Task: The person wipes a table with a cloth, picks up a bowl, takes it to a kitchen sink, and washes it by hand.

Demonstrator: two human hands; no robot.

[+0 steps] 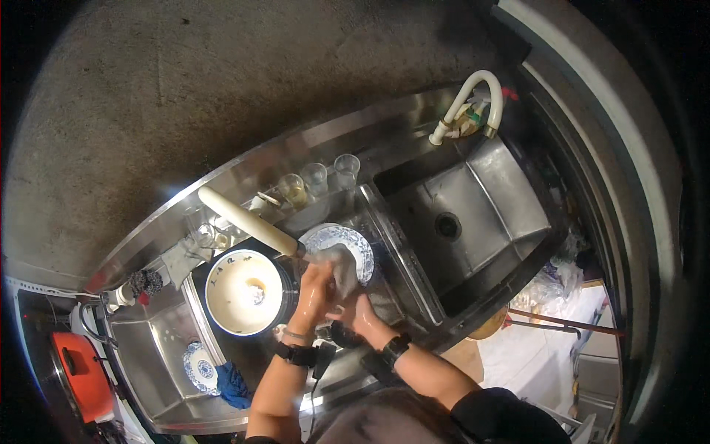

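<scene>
Both my hands are together over the middle basin, with wet skin. My left hand [316, 292] is closed on a grey cloth [340, 265]. From the right, my right hand [360, 314] meets the cloth's lower end with bent fingers, partly hidden where the two hands come together. Just beyond them lies a round white plate with a blue pattern [361, 246], partly covered by the cloth. A white round pot or basin with a dark rim [222, 303] stands left of my left hand, with a little brownish liquid in it. A long cream-coloured tube [248, 220] slants above it.
Clear cups [316, 177] line the back ledge. At right is a steel sink [481, 214] with a cream curved faucet [484, 78]. The left sink [148, 348] holds a blue-patterned plate [200, 368] and a blue cloth [233, 386]. A red-orange appliance [85, 374] stands far left.
</scene>
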